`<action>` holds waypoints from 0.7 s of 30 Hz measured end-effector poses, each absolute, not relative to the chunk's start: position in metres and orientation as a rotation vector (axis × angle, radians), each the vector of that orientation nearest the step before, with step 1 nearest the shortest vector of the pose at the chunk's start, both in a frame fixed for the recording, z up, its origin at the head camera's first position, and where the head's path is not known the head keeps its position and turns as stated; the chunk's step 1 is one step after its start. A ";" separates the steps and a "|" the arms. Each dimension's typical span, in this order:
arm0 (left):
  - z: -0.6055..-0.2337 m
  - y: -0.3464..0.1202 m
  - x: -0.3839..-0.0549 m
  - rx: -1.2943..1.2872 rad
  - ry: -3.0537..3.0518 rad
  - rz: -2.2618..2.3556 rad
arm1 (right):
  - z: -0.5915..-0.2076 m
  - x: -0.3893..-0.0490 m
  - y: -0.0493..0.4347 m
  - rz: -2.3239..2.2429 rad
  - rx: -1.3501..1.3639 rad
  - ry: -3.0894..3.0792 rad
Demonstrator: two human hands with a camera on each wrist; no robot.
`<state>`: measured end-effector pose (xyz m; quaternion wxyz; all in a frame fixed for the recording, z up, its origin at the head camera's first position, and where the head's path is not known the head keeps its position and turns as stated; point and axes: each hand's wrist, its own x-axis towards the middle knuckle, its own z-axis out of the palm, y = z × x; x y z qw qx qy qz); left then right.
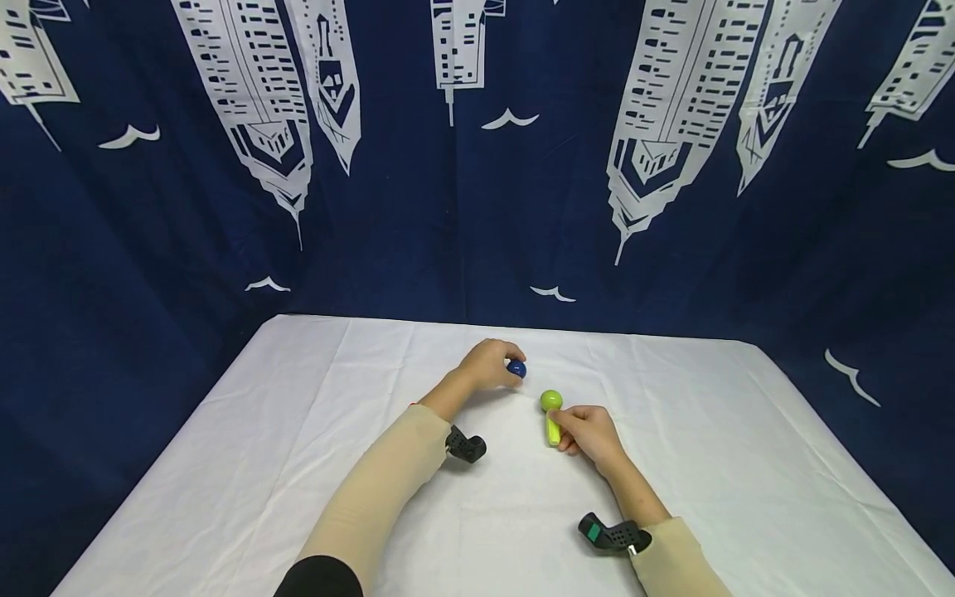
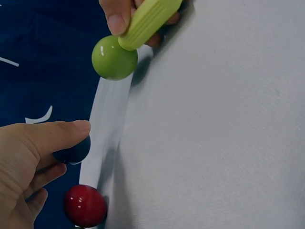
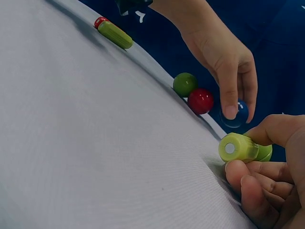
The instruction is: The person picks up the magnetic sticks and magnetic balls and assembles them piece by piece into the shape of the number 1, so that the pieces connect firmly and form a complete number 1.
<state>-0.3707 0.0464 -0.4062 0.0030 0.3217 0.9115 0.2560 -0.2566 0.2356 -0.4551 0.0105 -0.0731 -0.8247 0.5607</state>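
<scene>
My left hand (image 1: 487, 365) pinches a blue ball (image 1: 518, 368) between thumb and fingers over the far part of the table. In the left wrist view the thumb covers part of that blue ball (image 2: 74, 151). My right hand (image 1: 594, 433) grips a ribbed yellow-green rod (image 1: 553, 430) with thumb and fingers. A light green ball (image 1: 551, 400) sits against the rod's far end, on the side toward the blue ball. The rod's near end shows a grey round disc (image 3: 230, 148) in the right wrist view. Just below the left hand, a red ball (image 2: 85, 206) rests on the table.
A darker green ball (image 3: 185, 85) lies beside the red ball in the right wrist view; the left hand and arm hide both in the head view. Farther off lies another yellow-green rod (image 3: 115, 35) with something red at its end. White cloth (image 1: 746, 464) covers the table.
</scene>
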 end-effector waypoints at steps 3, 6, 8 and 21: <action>-0.403 0.046 -0.369 1.037 2.862 0.828 | -0.454 -0.256 0.235 1.745 -0.229 -2.579; -0.399 0.046 -0.364 1.069 2.854 0.847 | -0.453 -0.256 0.236 1.730 -0.227 -2.590; -0.396 0.046 -0.360 1.088 2.849 0.855 | -0.453 -0.255 0.236 1.719 -0.228 -2.594; -0.385 0.042 -0.332 1.086 2.839 0.885 | -0.453 -0.255 0.235 1.736 -0.223 -2.579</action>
